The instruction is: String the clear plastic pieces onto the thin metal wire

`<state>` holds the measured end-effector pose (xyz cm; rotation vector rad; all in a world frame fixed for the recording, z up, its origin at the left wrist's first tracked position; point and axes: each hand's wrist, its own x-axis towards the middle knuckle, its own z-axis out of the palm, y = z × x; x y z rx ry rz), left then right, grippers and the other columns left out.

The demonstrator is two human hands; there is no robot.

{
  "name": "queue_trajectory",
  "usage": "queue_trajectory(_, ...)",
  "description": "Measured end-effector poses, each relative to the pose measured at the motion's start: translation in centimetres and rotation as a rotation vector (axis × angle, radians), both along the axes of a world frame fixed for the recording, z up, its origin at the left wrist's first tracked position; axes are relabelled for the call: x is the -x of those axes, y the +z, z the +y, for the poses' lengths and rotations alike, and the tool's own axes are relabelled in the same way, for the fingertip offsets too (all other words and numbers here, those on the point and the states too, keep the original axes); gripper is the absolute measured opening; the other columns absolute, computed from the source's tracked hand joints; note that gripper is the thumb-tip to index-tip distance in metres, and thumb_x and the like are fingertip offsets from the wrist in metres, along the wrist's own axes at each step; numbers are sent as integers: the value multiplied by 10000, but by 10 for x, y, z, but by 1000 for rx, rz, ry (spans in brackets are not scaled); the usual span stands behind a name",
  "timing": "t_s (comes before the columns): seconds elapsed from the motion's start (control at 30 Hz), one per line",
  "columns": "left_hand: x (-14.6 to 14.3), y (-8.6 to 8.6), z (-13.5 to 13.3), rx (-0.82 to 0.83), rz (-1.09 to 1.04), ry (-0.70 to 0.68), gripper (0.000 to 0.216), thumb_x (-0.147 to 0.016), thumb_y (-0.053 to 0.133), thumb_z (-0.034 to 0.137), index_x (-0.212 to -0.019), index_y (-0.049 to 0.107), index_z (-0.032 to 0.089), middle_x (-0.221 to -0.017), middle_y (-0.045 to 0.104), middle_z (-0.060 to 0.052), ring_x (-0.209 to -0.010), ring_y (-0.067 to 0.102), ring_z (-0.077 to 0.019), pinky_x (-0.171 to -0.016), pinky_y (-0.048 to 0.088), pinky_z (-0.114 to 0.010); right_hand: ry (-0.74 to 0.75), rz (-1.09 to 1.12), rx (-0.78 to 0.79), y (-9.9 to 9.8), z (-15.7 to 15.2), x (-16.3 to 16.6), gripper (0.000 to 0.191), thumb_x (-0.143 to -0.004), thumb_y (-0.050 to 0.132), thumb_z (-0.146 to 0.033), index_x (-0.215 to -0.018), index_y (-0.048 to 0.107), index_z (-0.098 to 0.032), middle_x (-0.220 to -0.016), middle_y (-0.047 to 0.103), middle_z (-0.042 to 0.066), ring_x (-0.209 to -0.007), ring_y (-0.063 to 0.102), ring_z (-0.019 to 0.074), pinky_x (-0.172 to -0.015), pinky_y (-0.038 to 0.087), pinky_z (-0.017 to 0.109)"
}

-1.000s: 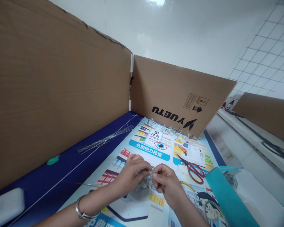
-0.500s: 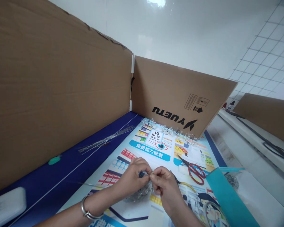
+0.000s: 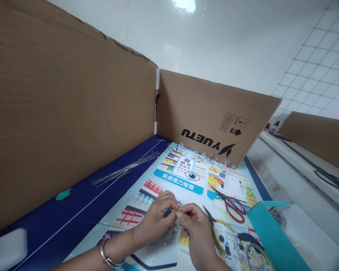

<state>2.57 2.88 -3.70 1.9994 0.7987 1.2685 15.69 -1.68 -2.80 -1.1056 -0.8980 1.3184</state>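
Note:
My left hand [image 3: 159, 212] and my right hand [image 3: 196, 229] meet with pinched fingertips over the printed sheet. A thin metal wire [image 3: 107, 224] sticks out to the left behind my left forearm and seems to lead into my left hand. What sits between the touching fingertips is too small to make out. Below the hands lies a tangled heap of silvery wire pieces [image 3: 169, 236], partly covered by them. Beside my right hand rest pliers with yellow handles [image 3: 222, 241], and beyond these, scissors with red handles [image 3: 234, 209].
Several straight wires [image 3: 124, 169] lie on the blue mat [image 3: 81, 218] at left. Cardboard walls [image 3: 73, 98] stand at the left and back, with wire scraps [image 3: 206, 156] along the back one. A teal-edged clear bag [image 3: 274, 233] lies at right, a white case [image 3: 8, 246] at lower left.
Both hands have shifted slightly down and left in view, still pinched together. More of the yellow-handled pliers now shows beside my right hand. The view has tilted a little.

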Motion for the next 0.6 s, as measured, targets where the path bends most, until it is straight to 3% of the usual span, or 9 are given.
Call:
queue_trajectory(0.2,6,-2,5,48,-73,-69,117,-810,563,170,-694,571,155,-720,555,-26,-756,511,-161,-729,407,-298,43,19,4,9,3,-7,189,-700,652,-205,-845,531,-187,-743,551,-25,-505,440,56,-420,276,172)
queue_trajectory(0.37,10,-5,9,184,-183,-129,83,-825,564,202,-768,600,154,-799,565,-38,-792,535,-160,-753,427,-299,66,19,25,10,6,-11,183,-741,619,-210,-889,516,-177,-810,617,21,-529,472,58,-428,279,160)
queue_trajectory(0.6,13,-3,12,265,-228,-273,93,-848,538,202,-789,588,150,-869,600,-54,-859,558,-174,-796,424,-309,11,58,60,7,11,-17,183,-706,655,-223,-815,519,-169,-713,630,21,-462,429,55,-397,248,165)
